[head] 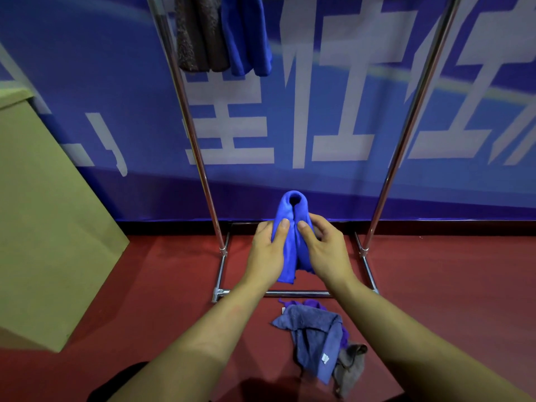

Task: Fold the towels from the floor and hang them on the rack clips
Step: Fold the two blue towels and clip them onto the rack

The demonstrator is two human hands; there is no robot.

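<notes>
I hold a bright blue towel [293, 227] upright in front of me, folded over so its top forms a rounded loop. My left hand [268, 250] grips its left side, thumb on the front. My right hand [322, 250] grips its right side the same way. Behind it stands a chrome rack [200, 158]. A brown towel [198, 33] and a blue towel [246, 36] hang from the rack's top, where the clips are out of frame. On the red floor below my arms lies a heap: a grey-blue towel [316, 340], a purple one [311, 303] and a grey-brown one [349, 369].
The rack's base bars [293, 293] frame the floor under the held towel. A tall cardboard box [43, 227] stands at the left. A blue banner with white characters [333, 126] covers the wall behind the rack.
</notes>
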